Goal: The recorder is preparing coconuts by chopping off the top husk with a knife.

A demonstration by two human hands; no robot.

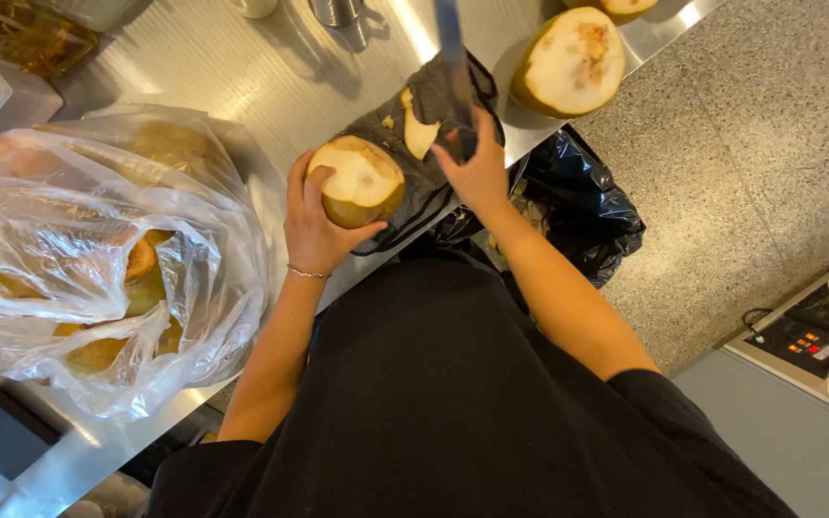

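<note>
**Coconut steadied on a dark cloth, blade raised beside it**

Fingers of the left hand (pixel 314 225) wrap the near side of a partly trimmed green coconut (pixel 357 182), pinning it on a dark cloth (pixel 414 153), which probably keeps it from sliding on the steel counter (pixel 242 77). Just right of that grip, the right hand (pixel 477 168) closes around the handle of a knife (pixel 451 38), blade pointing away and blurred, so its exact angle is unclear. A cut husk piece (pixel 419 132) lies between the hands. Left of the holding hand sits a clear plastic bag (pixel 98 259) of more coconuts; beyond the knife hand rests another trimmed coconut (pixel 570 62).
</note>
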